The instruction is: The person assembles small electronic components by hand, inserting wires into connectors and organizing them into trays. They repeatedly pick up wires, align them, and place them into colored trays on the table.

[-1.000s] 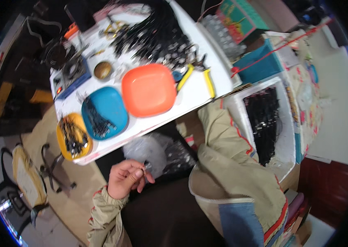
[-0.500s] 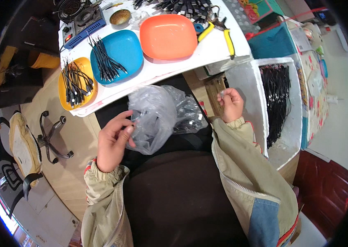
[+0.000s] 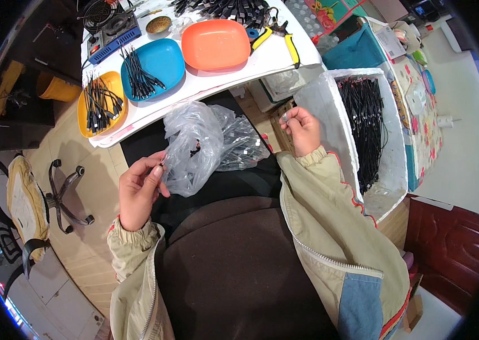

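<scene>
Well apart, our left hand [image 3: 139, 190] pinches a tiny dark piece [image 3: 162, 164], our right hand [image 3: 303, 130] a pale bit [image 3: 284, 118]; the crumpled clear plastic bag [image 3: 194, 141] below the near edge of the white desk [image 3: 212, 80] could snag the first.

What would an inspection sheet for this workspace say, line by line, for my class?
Surface: white table, bearing an orange tray, a blue tray and a yellow tray.
Job's things: crumpled clear plastic bag, small shiny pieces showing at its right.
Clutter: yellow-handled pliers and a round tin.
Grippers: left hand, fingers pinching a small piece by the bag; right hand pinching a small pale piece; neither identifiable.
Cables: black cables in the blue and yellow trays, heaped farther back, and filling a white foam box.
Surroundings: wheeled chair left, dark-red panel right.
</scene>
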`<move>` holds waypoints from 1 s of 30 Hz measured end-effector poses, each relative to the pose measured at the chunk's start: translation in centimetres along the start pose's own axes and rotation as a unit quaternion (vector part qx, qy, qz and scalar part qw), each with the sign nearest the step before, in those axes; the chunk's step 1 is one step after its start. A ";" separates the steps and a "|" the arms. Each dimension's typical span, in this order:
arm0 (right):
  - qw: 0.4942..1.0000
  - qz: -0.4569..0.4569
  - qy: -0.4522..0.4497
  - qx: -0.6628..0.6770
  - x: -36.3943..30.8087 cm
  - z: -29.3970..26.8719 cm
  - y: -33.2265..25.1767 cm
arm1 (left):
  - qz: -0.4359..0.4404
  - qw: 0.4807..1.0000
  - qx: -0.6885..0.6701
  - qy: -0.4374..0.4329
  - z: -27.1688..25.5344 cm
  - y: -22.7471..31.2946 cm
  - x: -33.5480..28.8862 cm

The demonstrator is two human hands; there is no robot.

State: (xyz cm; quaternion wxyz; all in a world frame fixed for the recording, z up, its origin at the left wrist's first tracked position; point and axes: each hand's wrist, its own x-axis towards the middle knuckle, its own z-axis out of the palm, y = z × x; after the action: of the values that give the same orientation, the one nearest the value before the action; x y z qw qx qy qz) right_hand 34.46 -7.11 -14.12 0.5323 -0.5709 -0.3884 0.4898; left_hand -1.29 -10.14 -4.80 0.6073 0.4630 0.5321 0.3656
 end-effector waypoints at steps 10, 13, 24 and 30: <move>0.944 0.072 0.165 -0.278 10.5 -5.1 14.0 | -0.028 0.999 0.010 -0.034 0.5 -0.6 1.7; 0.926 0.041 0.173 -0.332 16.2 -5.6 17.8 | -0.050 0.998 0.020 -0.045 0.8 -0.3 2.5; 0.876 0.060 0.200 0.436 25.1 -5.2 15.9 | -0.107 0.993 0.019 -0.052 1.3 -0.3 4.2; 0.726 0.097 0.207 0.648 18.4 -3.2 8.5 | -0.105 0.990 -0.003 -0.094 1.8 -1.2 4.5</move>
State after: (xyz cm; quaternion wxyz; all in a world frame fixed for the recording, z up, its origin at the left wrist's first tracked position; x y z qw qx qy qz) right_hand 40.96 8.82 -25.35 0.7896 -0.2090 0.2010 0.5408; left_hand 1.20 -6.62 -7.32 0.6910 0.4350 0.5176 0.2558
